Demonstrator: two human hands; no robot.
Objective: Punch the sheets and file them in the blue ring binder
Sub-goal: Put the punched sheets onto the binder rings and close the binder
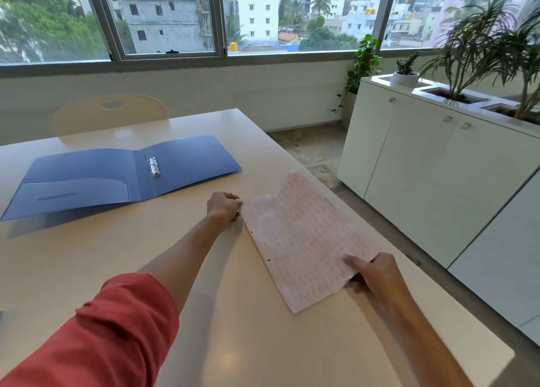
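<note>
A stack of pink sheets [304, 240] is held just right of the open blue ring binder [122, 176], low over the table [87, 269]. Its far left corner is pinched by the left hand [223, 208]; its near right corner is gripped by the right hand [377, 272], thumb on top. A printed grid with rows of text is seen on the top sheet, too blurred to be read. Two punched holes are visible along the left edge. No label is legible on the binder, whose metal rings [153, 164] stand beside the spine. The red sleeve [96, 337] is cut off by the frame.
</note>
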